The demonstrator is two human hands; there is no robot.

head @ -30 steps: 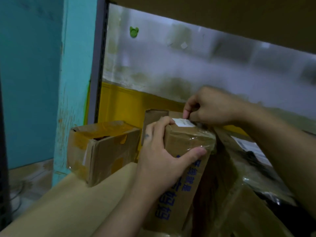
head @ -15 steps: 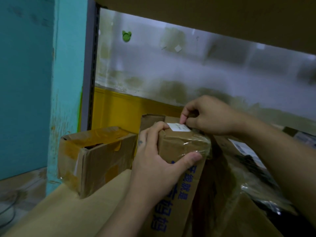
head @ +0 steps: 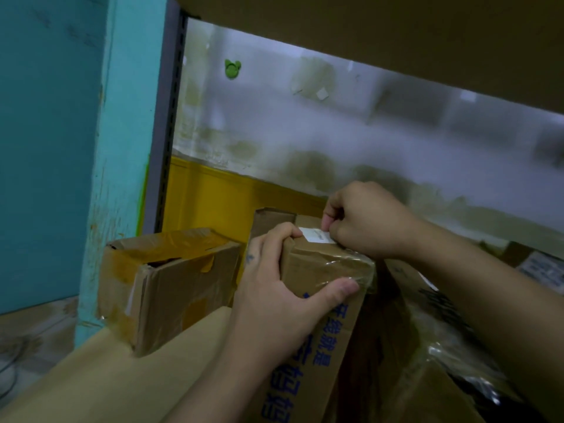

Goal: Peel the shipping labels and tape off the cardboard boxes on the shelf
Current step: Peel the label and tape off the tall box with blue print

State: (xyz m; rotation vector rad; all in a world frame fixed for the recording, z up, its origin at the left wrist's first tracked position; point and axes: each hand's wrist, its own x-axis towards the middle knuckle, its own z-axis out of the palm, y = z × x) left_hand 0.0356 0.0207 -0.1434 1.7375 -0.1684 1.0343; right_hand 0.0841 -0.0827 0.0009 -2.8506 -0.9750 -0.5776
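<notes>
My left hand (head: 274, 288) steadies the blue-printed cardboard box (head: 320, 270), grip curled round its top corner. My right hand (head: 366, 221) has its grip pinching the white label (head: 316, 235) on the box's top edge. I'd peel low and slowly, so it lifts whole.

A storeroom is suggested, possibly a small shop's back room: worn, taped cardboard boxes (head: 171, 288) are crowded onto a shelf board (head: 122, 377) carried by a slotted metal upright (head: 174, 117), backed by a stained wall (head: 305, 123).
</notes>
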